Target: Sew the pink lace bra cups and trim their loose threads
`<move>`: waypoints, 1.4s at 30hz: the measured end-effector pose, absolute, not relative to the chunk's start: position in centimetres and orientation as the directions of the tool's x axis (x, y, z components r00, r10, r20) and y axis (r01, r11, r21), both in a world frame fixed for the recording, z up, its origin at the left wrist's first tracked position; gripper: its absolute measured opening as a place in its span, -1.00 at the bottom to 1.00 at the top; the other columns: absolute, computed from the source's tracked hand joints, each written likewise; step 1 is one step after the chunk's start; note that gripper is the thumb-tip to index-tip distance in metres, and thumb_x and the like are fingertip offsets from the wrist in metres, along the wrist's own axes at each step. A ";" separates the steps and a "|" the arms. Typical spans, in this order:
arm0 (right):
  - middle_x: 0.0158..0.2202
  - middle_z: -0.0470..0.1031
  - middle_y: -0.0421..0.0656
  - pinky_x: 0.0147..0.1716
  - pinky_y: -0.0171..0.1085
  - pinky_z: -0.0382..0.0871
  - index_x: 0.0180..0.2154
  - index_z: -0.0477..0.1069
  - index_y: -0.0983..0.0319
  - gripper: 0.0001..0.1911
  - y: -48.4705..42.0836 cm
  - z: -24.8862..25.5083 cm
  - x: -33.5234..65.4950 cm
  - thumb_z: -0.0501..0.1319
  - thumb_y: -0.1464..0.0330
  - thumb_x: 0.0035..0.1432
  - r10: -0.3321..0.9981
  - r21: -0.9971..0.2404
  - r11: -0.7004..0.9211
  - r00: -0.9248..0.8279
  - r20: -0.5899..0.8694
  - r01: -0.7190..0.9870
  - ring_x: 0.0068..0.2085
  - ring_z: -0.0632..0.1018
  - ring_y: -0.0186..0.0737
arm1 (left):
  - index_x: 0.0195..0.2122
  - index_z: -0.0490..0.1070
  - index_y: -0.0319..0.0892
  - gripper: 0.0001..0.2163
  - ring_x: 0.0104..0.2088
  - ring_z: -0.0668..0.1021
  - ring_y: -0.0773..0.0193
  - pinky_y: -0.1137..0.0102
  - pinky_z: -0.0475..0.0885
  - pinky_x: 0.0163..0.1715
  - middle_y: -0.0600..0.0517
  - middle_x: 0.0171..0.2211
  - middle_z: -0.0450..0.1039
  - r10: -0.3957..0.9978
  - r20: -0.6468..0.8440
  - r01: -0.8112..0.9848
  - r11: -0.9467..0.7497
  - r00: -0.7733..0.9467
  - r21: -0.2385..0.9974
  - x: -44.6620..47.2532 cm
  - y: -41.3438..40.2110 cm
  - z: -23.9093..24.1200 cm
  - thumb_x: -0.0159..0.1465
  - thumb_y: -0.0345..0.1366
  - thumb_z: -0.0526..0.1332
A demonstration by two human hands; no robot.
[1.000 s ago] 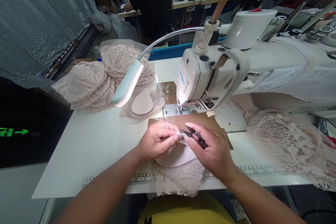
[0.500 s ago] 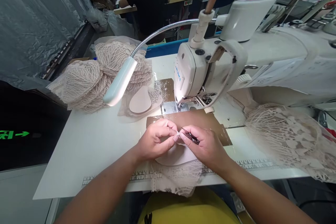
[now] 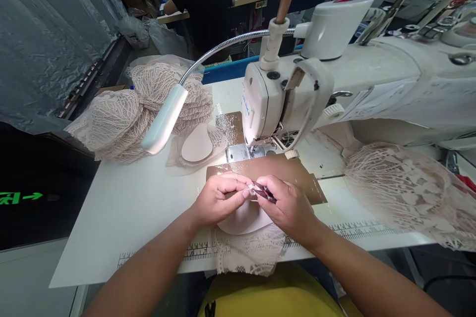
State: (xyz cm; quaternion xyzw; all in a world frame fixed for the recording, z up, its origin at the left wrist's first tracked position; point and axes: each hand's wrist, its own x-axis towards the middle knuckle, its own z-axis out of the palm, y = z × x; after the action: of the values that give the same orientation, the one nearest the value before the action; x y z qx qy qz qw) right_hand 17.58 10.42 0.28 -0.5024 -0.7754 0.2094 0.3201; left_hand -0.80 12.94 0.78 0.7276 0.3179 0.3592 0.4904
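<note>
My left hand (image 3: 224, 197) pinches the edge of a pale pink, smooth cup-shaped piece (image 3: 241, 219) with lace fabric (image 3: 249, 252) hanging from it over the table's front edge. Dark thread snips (image 3: 266, 192) are in my right hand (image 3: 292, 205), their tips at the pinched edge between both hands. Whether the blades are closed on a thread is too small to tell. Both hands are just in front of the sewing machine's needle area (image 3: 253, 150), over a brown sheet (image 3: 297, 173).
A white sewing machine (image 3: 260, 104) stands behind my hands. A bendable lamp (image 3: 165, 119) arches at left over stacked lace pieces (image 3: 111, 114) and a loose cup piece (image 3: 197, 143). More lace (image 3: 394, 183) lies at right. A ruler strip (image 3: 201, 251) runs along the front edge. A person (image 3: 204, 5) sits beyond.
The snips have turned in my right hand, and their tips now lie at the pinched edge. My left hand keeps its pinch. The view has shifted slightly.
</note>
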 end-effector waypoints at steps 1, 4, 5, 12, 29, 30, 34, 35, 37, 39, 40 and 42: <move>-0.59 0.34 -0.28 -0.57 -0.39 0.18 -0.43 0.28 0.20 -0.88 10.4 0.3 17.6 0.07 0.35 0.16 0.916 -0.649 0.402 -0.286 0.283 0.646 -0.57 0.34 -0.36 | -0.33 0.56 -0.24 -0.84 -0.21 0.54 0.20 0.32 0.44 -0.15 -0.13 -0.27 0.54 0.816 0.207 0.104 -0.308 0.539 0.946 -0.8 12.9 0.7 0.24 -0.39 0.17; -0.54 0.40 -0.27 -0.56 -0.40 0.24 -0.36 0.30 0.20 -0.85 10.4 0.4 17.8 0.09 0.27 0.21 0.927 -0.684 0.375 -0.254 0.276 0.625 -0.56 0.39 -0.37 | -0.34 0.56 -0.25 -0.84 -0.23 0.54 0.21 0.33 0.46 -0.19 -0.13 -0.27 0.52 0.841 0.182 0.095 -0.265 0.509 0.959 -1.0 12.9 0.6 0.24 -0.37 0.18; -0.50 0.44 -0.25 -0.54 -0.40 0.27 -0.30 0.31 0.20 -0.84 10.4 0.4 17.9 0.08 0.24 0.22 0.928 -0.696 0.374 -0.252 0.276 0.613 -0.54 0.43 -0.36 | -0.35 0.56 -0.25 -0.84 -0.24 0.54 0.21 0.34 0.46 -0.20 -0.13 -0.27 0.51 0.853 0.175 0.096 -0.252 0.492 0.963 -1.1 12.9 0.6 0.24 -0.36 0.18; -0.32 0.54 -0.13 -0.38 -0.35 0.40 0.03 0.34 0.24 -0.67 10.3 -0.2 18.3 0.13 0.37 0.22 0.807 -0.499 0.564 -0.310 0.502 0.658 -0.37 0.53 -0.29 | -0.35 0.57 -0.24 -0.82 -0.26 0.53 0.23 0.33 0.45 -0.21 -0.12 -0.28 0.51 0.884 0.202 0.108 -0.271 0.422 0.956 -1.2 13.2 0.7 0.25 -0.33 0.17; -0.43 0.51 -0.17 -0.45 -0.35 0.35 0.01 0.39 0.27 -0.64 10.2 -0.2 17.9 0.17 0.49 0.16 0.692 -0.253 0.618 -0.362 0.625 0.744 -0.46 0.49 -0.34 | -0.32 0.58 -0.22 -0.82 -0.27 0.54 0.23 0.33 0.46 -0.22 -0.12 -0.27 0.52 0.868 0.235 0.124 -0.318 0.438 0.940 -1.0 13.1 0.8 0.26 -0.35 0.16; -0.44 0.51 -0.17 -0.45 -0.35 0.35 0.01 0.40 0.27 -0.65 10.2 -0.2 17.9 0.17 0.49 0.16 0.691 -0.248 0.616 -0.360 0.627 0.748 -0.46 0.49 -0.34 | -0.32 0.57 -0.22 -0.82 -0.26 0.54 0.23 0.33 0.46 -0.22 -0.12 -0.27 0.52 0.866 0.237 0.122 -0.319 0.441 0.940 -1.0 13.1 0.8 0.26 -0.34 0.16; -0.44 0.52 -0.16 -0.45 -0.34 0.37 -0.01 0.41 0.28 -0.67 10.2 -0.1 17.9 0.17 0.49 0.16 0.691 -0.237 0.606 -0.356 0.629 0.759 -0.47 0.50 -0.32 | -0.33 0.57 -0.22 -0.82 -0.27 0.54 0.23 0.34 0.46 -0.23 -0.12 -0.28 0.53 0.858 0.239 0.126 -0.327 0.454 0.936 -0.8 12.9 0.9 0.25 -0.35 0.16; -0.42 0.53 -0.15 -0.43 -0.34 0.38 -0.01 0.41 0.29 -0.66 10.2 -0.1 17.9 0.17 0.50 0.16 0.691 -0.241 0.607 -0.353 0.631 0.757 -0.46 0.51 -0.31 | -0.33 0.57 -0.22 -0.82 -0.27 0.54 0.23 0.34 0.46 -0.23 -0.12 -0.28 0.53 0.857 0.237 0.127 -0.327 0.457 0.937 -0.8 12.9 0.9 0.25 -0.36 0.16; -0.38 0.55 -0.13 -0.39 -0.34 0.41 0.00 0.40 0.29 -0.66 10.3 -0.2 17.9 0.17 0.51 0.15 0.697 -0.274 0.611 -0.341 0.630 0.743 -0.41 0.54 -0.29 | -0.34 0.57 -0.23 -0.82 -0.27 0.54 0.22 0.33 0.45 -0.23 -0.13 -0.28 0.52 0.860 0.238 0.122 -0.323 0.451 0.938 -0.8 12.9 0.9 0.25 -0.36 0.16; -0.34 0.56 -0.11 -0.37 -0.34 0.43 0.00 0.39 0.28 -0.67 10.2 -0.3 17.9 0.15 0.50 0.17 0.717 -0.336 0.606 -0.312 0.624 0.721 -0.37 0.55 -0.28 | -0.34 0.57 -0.23 -0.82 -0.27 0.54 0.22 0.32 0.45 -0.23 -0.13 -0.28 0.52 0.865 0.238 0.120 -0.319 0.442 0.940 -0.8 13.0 0.9 0.25 -0.35 0.16; -0.32 0.56 -0.11 -0.37 -0.34 0.43 0.00 0.39 0.27 -0.68 10.2 -0.3 17.9 0.14 0.48 0.18 0.735 -0.378 0.597 -0.293 0.612 0.708 -0.36 0.56 -0.28 | -0.34 0.57 -0.23 -0.82 -0.27 0.54 0.22 0.32 0.45 -0.24 -0.13 -0.28 0.52 0.867 0.238 0.121 -0.319 0.439 0.940 -0.9 13.0 0.8 0.25 -0.35 0.16; -0.34 0.56 -0.13 -0.38 -0.34 0.44 0.00 0.37 0.25 -0.69 10.1 -0.2 18.0 0.13 0.41 0.21 0.794 -0.491 0.554 -0.249 0.555 0.672 -0.39 0.55 -0.29 | -0.35 0.57 -0.23 -0.82 -0.28 0.54 0.22 0.33 0.45 -0.24 -0.13 -0.28 0.51 0.869 0.236 0.129 -0.319 0.435 0.939 -0.9 13.0 0.8 0.25 -0.33 0.17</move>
State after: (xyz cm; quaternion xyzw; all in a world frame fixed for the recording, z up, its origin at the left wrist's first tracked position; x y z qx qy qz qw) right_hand 17.96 10.14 -0.18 -0.4657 -0.7867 0.0767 0.3980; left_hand -0.89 12.98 0.78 0.7079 0.3525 0.3981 0.4649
